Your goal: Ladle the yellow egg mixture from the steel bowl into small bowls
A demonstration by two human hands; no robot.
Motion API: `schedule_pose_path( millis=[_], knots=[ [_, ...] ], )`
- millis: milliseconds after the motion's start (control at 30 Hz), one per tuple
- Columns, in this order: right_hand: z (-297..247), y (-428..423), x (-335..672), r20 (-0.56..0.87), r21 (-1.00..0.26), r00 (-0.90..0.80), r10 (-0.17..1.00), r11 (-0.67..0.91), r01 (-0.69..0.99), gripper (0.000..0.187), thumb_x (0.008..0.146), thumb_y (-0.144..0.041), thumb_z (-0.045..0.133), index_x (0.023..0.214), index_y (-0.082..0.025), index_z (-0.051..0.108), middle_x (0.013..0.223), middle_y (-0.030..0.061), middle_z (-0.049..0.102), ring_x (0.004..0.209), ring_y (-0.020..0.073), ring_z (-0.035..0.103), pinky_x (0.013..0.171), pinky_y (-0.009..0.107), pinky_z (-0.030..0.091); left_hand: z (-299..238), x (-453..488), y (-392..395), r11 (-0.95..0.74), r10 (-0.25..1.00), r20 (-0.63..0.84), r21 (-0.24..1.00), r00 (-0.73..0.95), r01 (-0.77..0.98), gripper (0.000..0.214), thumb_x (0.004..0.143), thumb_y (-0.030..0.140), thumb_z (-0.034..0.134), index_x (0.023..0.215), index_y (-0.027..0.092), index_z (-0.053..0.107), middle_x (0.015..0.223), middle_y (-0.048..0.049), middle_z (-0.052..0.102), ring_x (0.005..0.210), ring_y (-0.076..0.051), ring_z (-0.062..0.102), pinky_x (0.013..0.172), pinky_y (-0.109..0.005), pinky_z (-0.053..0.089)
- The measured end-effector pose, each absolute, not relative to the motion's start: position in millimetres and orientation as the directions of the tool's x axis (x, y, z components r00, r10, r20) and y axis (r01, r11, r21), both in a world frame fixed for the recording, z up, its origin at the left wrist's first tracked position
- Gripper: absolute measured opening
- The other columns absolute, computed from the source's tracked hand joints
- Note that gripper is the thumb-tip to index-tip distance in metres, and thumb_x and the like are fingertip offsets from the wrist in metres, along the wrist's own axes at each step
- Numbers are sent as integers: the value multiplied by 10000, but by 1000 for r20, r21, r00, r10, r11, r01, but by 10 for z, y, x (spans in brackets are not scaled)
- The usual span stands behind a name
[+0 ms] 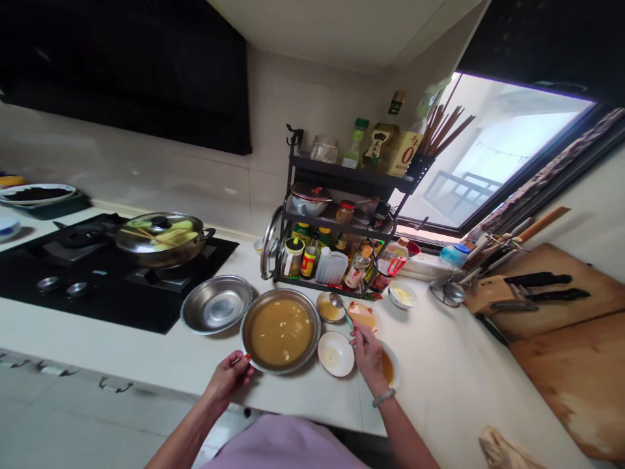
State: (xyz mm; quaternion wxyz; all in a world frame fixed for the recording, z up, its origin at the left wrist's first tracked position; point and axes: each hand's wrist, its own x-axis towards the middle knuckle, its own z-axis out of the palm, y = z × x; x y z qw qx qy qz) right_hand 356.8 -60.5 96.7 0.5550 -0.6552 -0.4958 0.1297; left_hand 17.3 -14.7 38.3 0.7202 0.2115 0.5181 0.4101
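My left hand [231,378] pinches the near-left rim of a metal basin [280,332] filled with brown liquid with pale bits floating in it. In my right hand [370,355] is a spoon [336,300], its bowl end over a small bowl of yellowish liquid [331,311]. Just left of that hand sits a small white bowl [336,354] with a little pale residue. Partly covered by the hand and wrist is a bowl of brown liquid [388,369]. Behind the hand stands an orange-patterned bowl [362,315].
An empty metal basin [217,303] stands to the left. A lidded pan [161,238] sits on the black stove [97,277]. The spice rack [342,225] is packed with bottles. At right are a small bowl [403,295], a knife block [493,296] and cutting boards [561,365].
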Motion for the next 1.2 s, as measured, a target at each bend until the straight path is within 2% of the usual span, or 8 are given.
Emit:
schedule_pose_path(
  millis=[133, 233, 333, 633, 833, 1000, 1100, 1200],
  knots=[
    [876, -579, 3553, 325, -900, 531, 783, 83, 428, 398, 835, -531, 539, 909, -173, 694, 732, 74, 702, 564, 198, 653, 548, 318, 553, 403, 177, -152, 573, 809, -577, 729, 116, -375, 381, 568, 216, 837, 691, 187, 477, 540, 26, 592, 482, -103, 569, 446, -180, 409],
    [840, -553, 3563, 213, -963, 689, 693, 28, 269, 410, 820, -545, 553, 924, -165, 666, 613, 52, 683, 473, 203, 626, 499, 319, 533, 409, 177, -155, 568, 814, -567, 735, 124, -370, 367, 581, 223, 832, 689, 188, 483, 547, 21, 595, 487, -109, 579, 447, -185, 409],
    [856, -533, 3593, 121, -991, 784, 609, 31, 129, 377, 794, -531, 566, 909, -179, 636, 585, 47, 682, 466, 214, 628, 480, 319, 521, 397, 178, -153, 570, 812, -572, 734, 116, -369, 362, 583, 219, 831, 692, 188, 487, 545, 19, 599, 486, -108, 577, 446, -184, 412],
    [945, -590, 3682, 88, -995, 812, 576, 95, 41, 306, 753, -467, 580, 882, -190, 591, 583, 26, 674, 500, 210, 637, 507, 323, 515, 361, 168, -147, 583, 804, -581, 727, 127, -363, 379, 565, 235, 841, 680, 186, 483, 538, 16, 609, 493, -100, 574, 454, -177, 420],
    [1085, -649, 3658, 86, -992, 801, 593, 127, 13, 305, 744, -457, 617, 872, -181, 601, 559, 7, 652, 468, 186, 596, 484, 309, 500, 364, 164, -145, 579, 806, -579, 731, 120, -361, 395, 550, 237, 848, 701, 187, 486, 541, 15, 615, 497, -102, 575, 457, -180, 425],
    [1232, -714, 3535, 97, -981, 755, 649, 189, -36, 308, 745, -440, 662, 884, -171, 607, 580, 23, 665, 506, 195, 623, 469, 284, 487, 359, 166, -138, 579, 806, -579, 731, 122, -360, 407, 555, 250, 850, 693, 189, 472, 529, 21, 608, 491, -97, 569, 453, -174, 415],
    [1276, -759, 3393, 133, -984, 698, 704, 181, 6, 347, 768, -464, 668, 912, -151, 623, 584, 38, 671, 497, 193, 629, 462, 280, 493, 366, 167, -139, 581, 805, -579, 729, 126, -362, 416, 547, 252, 855, 698, 189, 473, 530, 21, 611, 494, -96, 568, 454, -175, 417],
    [1276, -820, 3222, 217, -976, 608, 764, 180, 121, 375, 826, -499, 626, 947, -144, 641, 575, 28, 661, 469, 174, 618, 467, 280, 514, 380, 169, -145, 582, 806, -576, 728, 136, -361, 425, 537, 257, 859, 695, 189, 471, 525, 22, 610, 494, -96, 567, 451, -173, 415]
  ],
)
